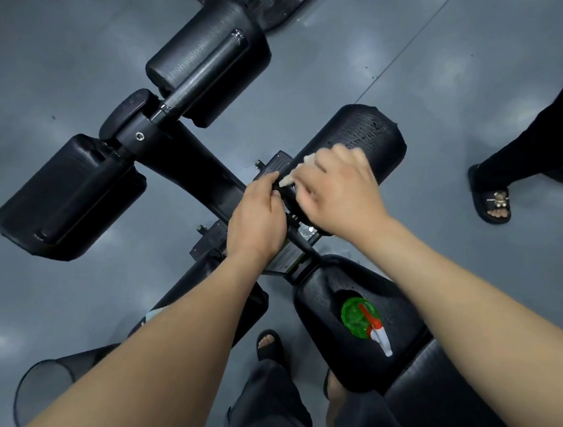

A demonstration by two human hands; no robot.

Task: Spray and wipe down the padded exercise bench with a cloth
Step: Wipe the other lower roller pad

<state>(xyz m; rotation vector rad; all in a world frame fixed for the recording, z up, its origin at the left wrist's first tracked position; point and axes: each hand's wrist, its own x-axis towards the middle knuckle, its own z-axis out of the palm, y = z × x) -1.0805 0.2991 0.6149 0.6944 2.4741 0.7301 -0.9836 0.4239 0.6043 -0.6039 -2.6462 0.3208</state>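
**Cloth on the roller pad, other hand on the frame**

The right hand [340,191] has its fingers curled over a pale beige cloth [307,159] and holds it against the near end of a black cylindrical padded roller [363,135] on the exercise bench. Corners of cloth stick out past the knuckles and beside the thumb. There are light specks on the roller beyond the grip; I cannot tell if they are wet.

The left hand [258,223] is just beside the right, on its left. Its fingers are wrapped round the black metal frame bar [205,171], with the fingertips close to the cloth's lower corner.

A green translucent spray bottle with a red-and-white trigger [361,315] stands on the black padded seat [319,306]. It sits under the right forearm, nearer the person than both grips, and neither hand touches it.

Farther along the bar from the left-hand grip are two more black padded rollers [209,58] [72,196].

A black wire-mesh bin [40,386] stands on the grey floor [358,48] beneath the left forearm. Well to the right of the cloth hand is another person's foot in a black sandal [491,202].
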